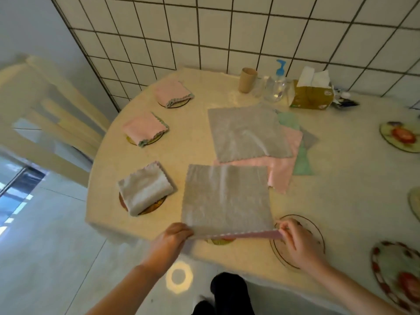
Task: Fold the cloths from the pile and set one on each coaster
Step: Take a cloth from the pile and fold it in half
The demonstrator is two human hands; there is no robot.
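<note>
A grey cloth with a pink underside lies spread flat at the table's near edge. My left hand pinches its near left corner and my right hand pinches its near right corner. Behind it sits the pile, a grey cloth on top of pink and green ones. Three folded cloths rest on coasters along the left rim: grey, pink and pink. A bare coaster lies under my right hand. Another coaster peeks out below the held cloth.
Flowered coasters lie at the right: far, near, and one at the frame edge. By the tiled wall stand a paper cup, a pump bottle and a tissue box. A chair stands at the left.
</note>
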